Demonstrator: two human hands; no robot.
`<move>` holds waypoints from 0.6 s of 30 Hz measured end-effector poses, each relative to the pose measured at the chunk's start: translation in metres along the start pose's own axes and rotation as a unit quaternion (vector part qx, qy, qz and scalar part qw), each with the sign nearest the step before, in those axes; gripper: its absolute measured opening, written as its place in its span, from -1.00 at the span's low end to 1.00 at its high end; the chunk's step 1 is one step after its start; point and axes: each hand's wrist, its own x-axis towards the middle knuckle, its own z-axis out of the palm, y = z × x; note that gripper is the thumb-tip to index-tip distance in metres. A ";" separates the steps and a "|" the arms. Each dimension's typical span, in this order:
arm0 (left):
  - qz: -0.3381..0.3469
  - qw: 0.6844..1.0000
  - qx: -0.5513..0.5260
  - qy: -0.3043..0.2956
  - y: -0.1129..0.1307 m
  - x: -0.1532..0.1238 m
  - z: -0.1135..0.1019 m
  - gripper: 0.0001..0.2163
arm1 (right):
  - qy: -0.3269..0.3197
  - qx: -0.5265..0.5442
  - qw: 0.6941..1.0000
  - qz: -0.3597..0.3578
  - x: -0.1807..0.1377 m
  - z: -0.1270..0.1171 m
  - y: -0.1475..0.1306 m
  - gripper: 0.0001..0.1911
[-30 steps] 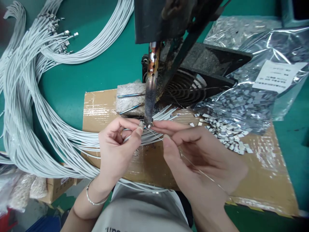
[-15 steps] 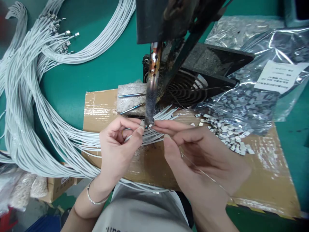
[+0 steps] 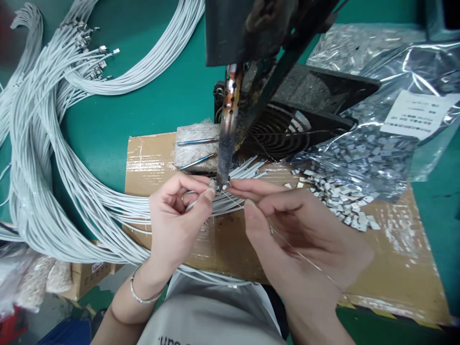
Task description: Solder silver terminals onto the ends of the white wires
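Note:
My left hand (image 3: 179, 218) is closed in a pinch on the end of a white cable (image 3: 191, 206), right beside the iron's tip. A soldering iron (image 3: 225, 158) with a perforated metal barrel points down from its mount, its dark tip between my two hands. Through my right hand (image 3: 287, 225) runs a thin solder wire (image 3: 312, 262), which passes the thumb and leads up to the tip. Outstretched fingers of that hand reach a small metal connector (image 3: 226, 186) at the tip; whether they grip it is hard to see. Loose white cables (image 3: 132, 206) lie beneath both hands.
Behind the iron stands a black fan (image 3: 276, 134). Small metal pieces (image 3: 345, 201) are heaped at the right by a plastic bag (image 3: 381, 153). A wrapped block (image 3: 196, 158) carries two metal rods. Cardboard (image 3: 230, 254) covers the green table (image 3: 151, 112); cable bundles (image 3: 28, 167) fill the left.
The whole view has shifted very slightly to the right. Both hands, the wire and the iron keep the same places relative to each other.

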 end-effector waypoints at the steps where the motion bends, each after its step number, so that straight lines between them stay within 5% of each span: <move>1: 0.001 1.000 0.000 -0.001 0.000 0.000 0.000 -0.82 | 0.000 0.000 1.000 -0.001 0.000 0.000 0.000 -0.73; 18: 0.010 0.999 0.034 0.011 -0.003 -0.001 0.000 -0.84 | 0.001 0.004 1.000 0.003 0.000 -0.001 0.002 -0.74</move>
